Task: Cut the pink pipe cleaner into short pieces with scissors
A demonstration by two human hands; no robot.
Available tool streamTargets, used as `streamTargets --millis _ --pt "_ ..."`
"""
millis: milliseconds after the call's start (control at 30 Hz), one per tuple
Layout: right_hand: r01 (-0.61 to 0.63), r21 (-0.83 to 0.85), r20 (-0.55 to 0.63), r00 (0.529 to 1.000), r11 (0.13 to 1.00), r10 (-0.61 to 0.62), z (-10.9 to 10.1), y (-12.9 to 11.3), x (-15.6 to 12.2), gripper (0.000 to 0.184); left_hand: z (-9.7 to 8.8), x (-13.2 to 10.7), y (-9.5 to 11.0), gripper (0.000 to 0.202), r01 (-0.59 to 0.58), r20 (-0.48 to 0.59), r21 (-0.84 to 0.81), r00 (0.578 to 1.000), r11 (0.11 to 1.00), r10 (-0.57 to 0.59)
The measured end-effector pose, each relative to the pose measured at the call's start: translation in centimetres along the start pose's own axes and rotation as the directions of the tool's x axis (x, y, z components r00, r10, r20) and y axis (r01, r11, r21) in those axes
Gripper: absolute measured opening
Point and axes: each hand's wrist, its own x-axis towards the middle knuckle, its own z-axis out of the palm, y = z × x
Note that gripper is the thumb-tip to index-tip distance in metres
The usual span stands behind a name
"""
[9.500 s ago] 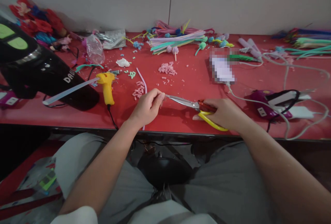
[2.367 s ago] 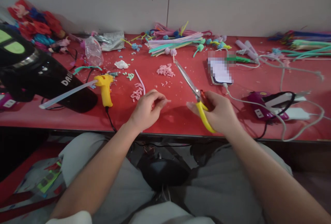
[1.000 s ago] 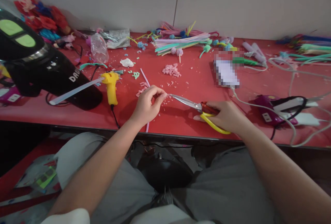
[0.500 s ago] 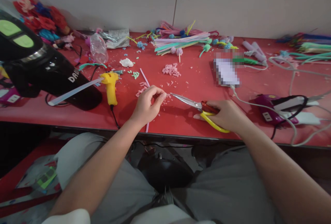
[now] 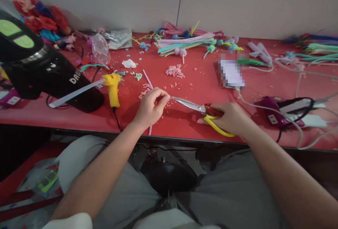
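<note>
My right hand [image 5: 229,118] is wrapped round the handles of a pair of scissors [image 5: 191,105], one handle red and the other yellow. The blades look nearly closed, and their tips point left to my left fingertips. Thumb and forefinger of my left hand [image 5: 153,107] pinch a tiny pink piece, mostly hidden by the fingers. Under that hand passes a thin lilac stick [image 5: 147,78], its lower end showing near the table edge. Cut pink bits [image 5: 145,91] lie beside the left hand, and a larger pile of pink pieces [image 5: 175,71] is beyond it.
On the red table [image 5: 126,116] a yellow glue gun [image 5: 114,91] and a large black bottle-like object [image 5: 60,74] stand left. Pipe cleaners [image 5: 185,44] lie at the back. A blurred phone-like object [image 5: 231,74], cables and a purple power strip [image 5: 274,111] occupy the right.
The scissors have shifted slightly left, bringing their tips up to my left fingertips. The blades look a little more closed. My left hand has barely moved.
</note>
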Motion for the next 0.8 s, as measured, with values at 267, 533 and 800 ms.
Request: streamTargets --millis 267,533,800 --pt "0.002 -0.013 0.001 1.0 1.0 -0.002 0.02 -0.07 0.15 0.066 0.0 0.02 0.17 0.016 -0.001 0.003 -0.007 1.0 1.0 0.001" --pt "0.023 0.035 0.005 1.0 0.999 -0.024 0.15 0.37 -0.09 0.061 -0.01 -0.08 0.03 0.015 -0.009 0.019 -0.01 1.0 1.0 0.009" --pt "-0.009 0.002 0.01 1.0 1.0 0.009 0.21 -0.1 0.04 0.065 0.01 -0.06 0.11 0.016 -0.02 0.026 0.001 0.999 1.0 0.02"
